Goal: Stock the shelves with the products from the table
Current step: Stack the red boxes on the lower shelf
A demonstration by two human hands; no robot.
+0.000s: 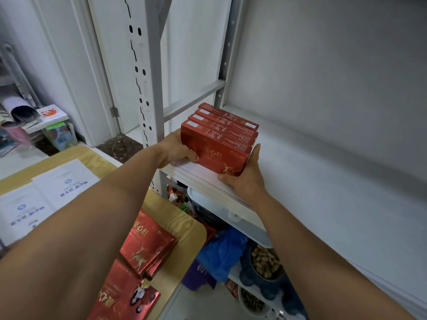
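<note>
Several red product boxes stand on edge in a row at the left end of the white shelf. My left hand grips the left side of the front box. Against its right side lies my right hand, thumb under the front bottom corner and fingers up along the side. More red boxes lie flat on the wooden table below, one stack near the table's right edge and another red box at the bottom.
A white perforated upright stands just left of the boxes. White boxes lie on the table's left part. Under the shelf are a blue bag, bowls of nuts and a white tray. Clutter sits at far left.
</note>
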